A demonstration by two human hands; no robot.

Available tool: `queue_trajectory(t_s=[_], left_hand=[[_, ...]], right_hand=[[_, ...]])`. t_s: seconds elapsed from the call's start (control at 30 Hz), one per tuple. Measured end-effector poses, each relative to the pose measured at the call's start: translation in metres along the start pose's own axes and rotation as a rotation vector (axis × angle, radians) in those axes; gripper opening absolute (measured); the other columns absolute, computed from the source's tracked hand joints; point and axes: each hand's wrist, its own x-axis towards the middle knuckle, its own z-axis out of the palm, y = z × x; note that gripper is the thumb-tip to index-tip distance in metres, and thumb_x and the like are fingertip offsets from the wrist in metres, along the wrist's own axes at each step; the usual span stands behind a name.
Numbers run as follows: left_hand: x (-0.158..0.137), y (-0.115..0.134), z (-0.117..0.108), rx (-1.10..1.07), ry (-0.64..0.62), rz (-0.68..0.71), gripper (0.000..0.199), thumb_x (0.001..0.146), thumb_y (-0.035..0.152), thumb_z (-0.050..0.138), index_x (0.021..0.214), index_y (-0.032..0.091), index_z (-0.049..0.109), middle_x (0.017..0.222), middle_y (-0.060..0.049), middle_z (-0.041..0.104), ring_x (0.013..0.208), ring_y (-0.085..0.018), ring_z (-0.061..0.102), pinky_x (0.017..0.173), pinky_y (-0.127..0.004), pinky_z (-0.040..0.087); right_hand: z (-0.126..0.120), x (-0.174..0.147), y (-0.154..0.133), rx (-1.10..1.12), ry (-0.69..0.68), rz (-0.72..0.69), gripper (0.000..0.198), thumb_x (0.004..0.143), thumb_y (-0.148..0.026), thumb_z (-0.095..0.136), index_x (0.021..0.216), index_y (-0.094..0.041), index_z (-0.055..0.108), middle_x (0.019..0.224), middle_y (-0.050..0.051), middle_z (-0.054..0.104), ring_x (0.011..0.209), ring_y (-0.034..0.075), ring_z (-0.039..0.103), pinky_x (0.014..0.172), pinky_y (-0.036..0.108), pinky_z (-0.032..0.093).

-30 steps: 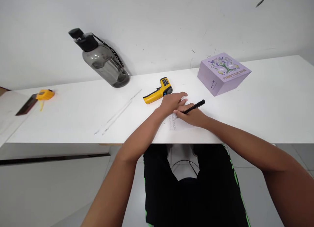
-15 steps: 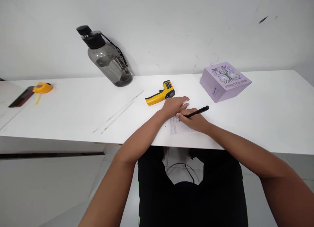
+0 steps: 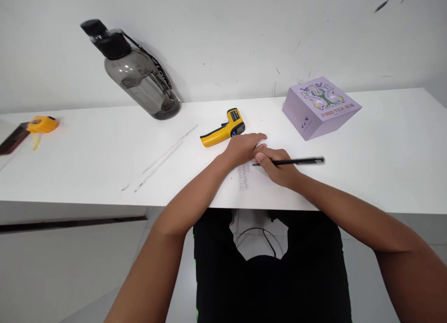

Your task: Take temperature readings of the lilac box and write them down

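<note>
My right hand (image 3: 281, 169) grips a black pen (image 3: 300, 161), its tip touching down beside columns of small handwriting (image 3: 243, 178). The pen lies tilted low, its back end pointing right. Next to it, my left hand (image 3: 244, 147) rests flat with fingers stretched to the right, meeting the right fingers. Something white, seemingly paper, peeks out between the left fingers; its edges are hard to make out on the white table. Just beyond the left hand lies a yellow and black infrared thermometer (image 3: 223, 130).
A purple tea box (image 3: 321, 108) stands behind my right hand. To the left, a grey water bottle (image 3: 139, 78) stands near the wall. Farther left are an orange tape measure (image 3: 42, 124) and a dark flat object (image 3: 14, 139). The table's (image 3: 87, 174) front edge runs above my lap.
The pen has swung lower, its back end now reaching farther right, and the tip shows. My view has shifted slightly, moving the bottle and tape measure leftward in the picture.
</note>
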Motion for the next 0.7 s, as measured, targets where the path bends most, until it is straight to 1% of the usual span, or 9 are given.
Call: queue_trajectory(t_s=[0.07,0.13,0.27,0.37,0.47,0.53,0.6,0.63,0.7], left_hand=[[0.000,-0.002,-0.001,0.015,0.010,0.019,0.035,0.097,0.036,0.045,0.126,0.026,0.062,0.118,-0.003,0.072,0.102,-0.020,0.065,0.069,-0.028,0.043],[0.000,-0.004,-0.004,0.038,0.053,0.041,0.034,0.096,0.034,0.044,0.121,0.026,0.065,0.116,-0.004,0.072,0.102,-0.021,0.065,0.071,-0.030,0.044],[-0.001,-0.006,-0.016,0.102,0.212,-0.013,0.039,0.099,0.037,0.035,0.123,0.024,0.064,0.106,-0.008,0.072,0.103,-0.024,0.064,0.086,-0.037,0.044],[-0.006,-0.011,-0.027,0.190,0.277,-0.215,0.049,0.095,0.044,0.043,0.137,0.020,0.052,0.130,-0.015,0.062,0.123,-0.030,0.053,0.098,-0.043,0.039],[-0.012,-0.021,-0.036,0.260,0.197,-0.478,0.066,0.086,0.052,0.054,0.140,0.015,0.045,0.147,-0.021,0.046,0.138,-0.038,0.036,0.104,-0.049,0.034],[-0.015,-0.029,-0.041,0.235,0.064,-0.563,0.064,0.083,0.059,0.055,0.131,0.016,0.051,0.138,-0.020,0.053,0.132,-0.039,0.042,0.101,-0.049,0.036],[-0.016,-0.036,-0.046,0.164,-0.003,-0.595,0.065,0.079,0.064,0.057,0.125,0.018,0.054,0.131,-0.018,0.059,0.122,-0.037,0.052,0.092,-0.043,0.042],[-0.017,-0.038,-0.048,0.125,-0.023,-0.603,0.066,0.077,0.066,0.058,0.123,0.020,0.055,0.127,-0.016,0.061,0.116,-0.035,0.056,0.087,-0.040,0.044],[-0.016,-0.041,-0.050,0.066,-0.037,-0.619,0.067,0.072,0.069,0.061,0.120,0.022,0.055,0.121,-0.013,0.065,0.106,-0.032,0.061,0.079,-0.037,0.044]], right_hand=[[-0.006,-0.005,-0.004,-0.025,0.081,-0.073,0.048,0.099,-0.056,0.030,0.097,-0.020,0.062,0.061,-0.001,0.052,0.056,0.014,0.050,0.059,0.030,0.040],[-0.011,-0.005,-0.004,-0.136,0.153,-0.088,0.050,0.098,-0.058,0.030,0.110,-0.021,0.061,0.067,0.001,0.057,0.059,0.015,0.053,0.061,0.029,0.040],[-0.017,0.003,0.009,-0.476,0.223,-0.034,0.033,0.097,-0.044,0.041,0.103,-0.021,0.065,0.087,0.008,0.067,0.072,0.019,0.059,0.066,0.030,0.041],[-0.019,0.011,0.024,-0.642,0.232,-0.074,0.029,0.096,-0.025,0.040,0.109,-0.017,0.064,0.097,0.011,0.068,0.075,0.019,0.060,0.065,0.029,0.042],[-0.021,0.015,0.035,-0.754,0.192,-0.056,0.038,0.091,-0.014,0.040,0.124,-0.014,0.060,0.105,0.013,0.067,0.078,0.021,0.061,0.062,0.029,0.042],[-0.022,0.016,0.037,-0.784,0.115,-0.095,0.044,0.090,-0.010,0.038,0.131,-0.012,0.057,0.106,0.014,0.068,0.080,0.021,0.062,0.062,0.029,0.043],[-0.026,0.017,0.036,-0.769,0.072,-0.211,0.044,0.092,-0.011,0.037,0.132,-0.014,0.056,0.103,0.012,0.070,0.082,0.021,0.063,0.066,0.030,0.046],[-0.029,0.018,0.034,-0.754,0.087,-0.286,0.041,0.094,-0.012,0.038,0.130,-0.015,0.058,0.101,0.010,0.071,0.084,0.021,0.064,0.068,0.031,0.047],[-0.038,0.020,0.032,-0.735,0.208,-0.416,0.034,0.096,-0.018,0.042,0.122,-0.018,0.063,0.098,0.010,0.071,0.088,0.021,0.064,0.075,0.034,0.048]])
